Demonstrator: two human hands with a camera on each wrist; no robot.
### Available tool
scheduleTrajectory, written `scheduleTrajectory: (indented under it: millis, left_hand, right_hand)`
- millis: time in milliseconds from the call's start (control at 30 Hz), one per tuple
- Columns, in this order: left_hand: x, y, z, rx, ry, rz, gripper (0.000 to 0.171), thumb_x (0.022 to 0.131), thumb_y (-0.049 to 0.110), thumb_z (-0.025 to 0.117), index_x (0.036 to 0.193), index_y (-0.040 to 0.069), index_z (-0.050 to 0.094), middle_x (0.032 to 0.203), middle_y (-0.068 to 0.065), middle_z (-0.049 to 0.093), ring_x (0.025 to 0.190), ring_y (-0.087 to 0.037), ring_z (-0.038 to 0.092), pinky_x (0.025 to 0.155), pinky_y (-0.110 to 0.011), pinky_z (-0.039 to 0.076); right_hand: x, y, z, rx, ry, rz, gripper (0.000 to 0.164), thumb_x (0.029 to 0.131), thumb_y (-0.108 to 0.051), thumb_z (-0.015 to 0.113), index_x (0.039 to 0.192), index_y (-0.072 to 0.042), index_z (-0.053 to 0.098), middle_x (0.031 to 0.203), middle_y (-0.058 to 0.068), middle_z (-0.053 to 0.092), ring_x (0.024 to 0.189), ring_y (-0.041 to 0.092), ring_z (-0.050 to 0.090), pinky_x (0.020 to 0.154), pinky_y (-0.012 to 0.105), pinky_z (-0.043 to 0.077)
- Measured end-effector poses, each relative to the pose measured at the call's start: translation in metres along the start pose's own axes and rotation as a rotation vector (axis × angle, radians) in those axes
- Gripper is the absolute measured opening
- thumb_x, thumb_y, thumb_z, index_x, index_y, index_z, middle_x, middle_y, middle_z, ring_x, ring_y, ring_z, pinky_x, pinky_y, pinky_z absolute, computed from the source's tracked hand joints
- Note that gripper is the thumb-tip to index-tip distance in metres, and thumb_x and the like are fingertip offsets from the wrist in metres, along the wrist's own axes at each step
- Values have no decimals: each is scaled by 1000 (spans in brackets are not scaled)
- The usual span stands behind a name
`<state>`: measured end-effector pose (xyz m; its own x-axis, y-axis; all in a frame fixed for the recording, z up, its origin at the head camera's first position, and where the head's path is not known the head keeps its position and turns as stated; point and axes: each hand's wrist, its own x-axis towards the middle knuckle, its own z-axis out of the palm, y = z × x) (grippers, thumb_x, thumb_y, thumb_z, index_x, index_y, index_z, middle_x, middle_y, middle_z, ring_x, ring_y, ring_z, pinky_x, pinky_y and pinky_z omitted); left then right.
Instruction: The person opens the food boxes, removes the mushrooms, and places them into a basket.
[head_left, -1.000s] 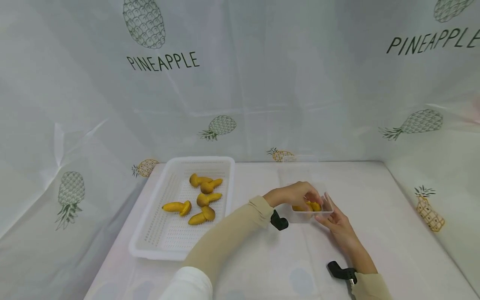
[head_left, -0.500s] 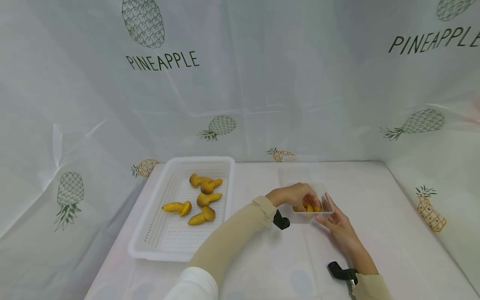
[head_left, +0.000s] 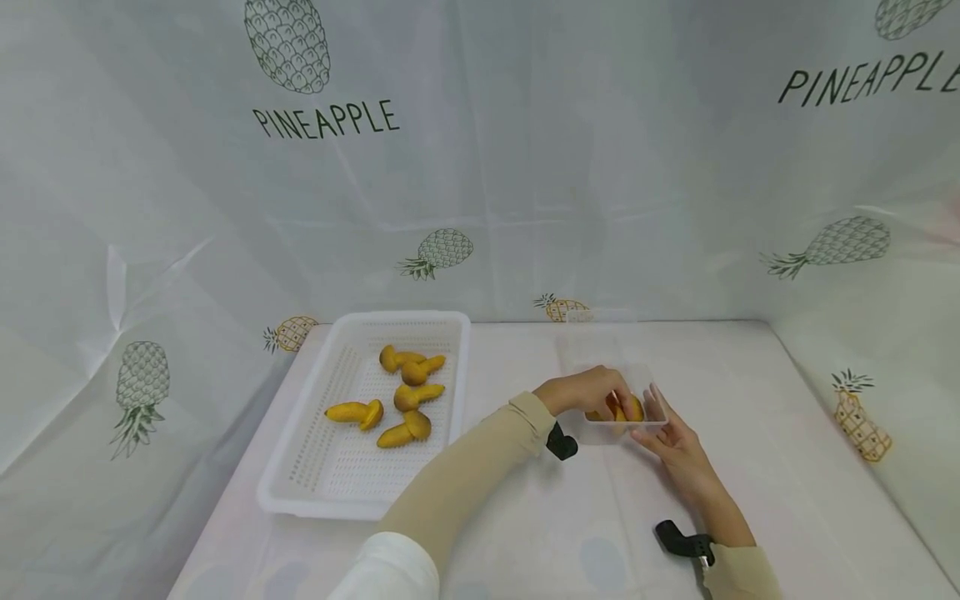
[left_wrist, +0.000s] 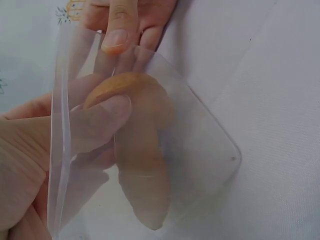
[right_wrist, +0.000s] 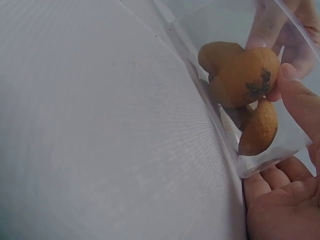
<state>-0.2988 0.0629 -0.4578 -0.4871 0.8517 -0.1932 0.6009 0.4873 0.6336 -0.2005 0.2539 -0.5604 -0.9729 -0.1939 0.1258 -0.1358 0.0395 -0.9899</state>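
My left hand reaches into a clear plastic box from the left. Its thumb and fingers pinch a yellow-brown mushroom by the cap, seen through the box wall in the left wrist view. More mushroom caps show inside the box in the right wrist view, including a small one near the box's end. My right hand holds the box at its near right corner, thumb on the near side and fingers along the right wall. Part of the box's contents is hidden behind the left hand.
On the left of the table stands a white perforated basket with several mushrooms in it. The box's clear lid is folded open towards the back. A pineapple-print sheet hangs behind the table.
My left hand has shifted slightly within the box, its fingers lower among the mushrooms. The right hand and the basket have stayed in place.
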Motion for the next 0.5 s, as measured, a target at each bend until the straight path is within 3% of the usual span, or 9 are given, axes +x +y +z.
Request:
scheduleTrajectory:
  millis: [200, 500]
  left_hand:
    - [-1, 0, 0, -50, -15, 12, 26, 84, -9, 73, 105, 6, 78, 110, 0, 71, 98, -7, 62, 79, -9, 48]
    - [1, -8, 0, -130, 25, 72, 23, 83, -2, 75, 105, 4, 77, 108, 0, 73, 99, 0, 63, 84, -9, 47]
  right_hand:
    - [0, -2, 1, -13, 1, 4, 84, 97, 2, 61, 162, -15, 9, 160, 30, 4, 145, 46, 5, 98, 5, 35]
    - [-1, -4, 1, -21, 1, 10, 85, 97, 1, 62, 162, -14, 9, 161, 29, 5, 145, 46, 6, 97, 5, 36]
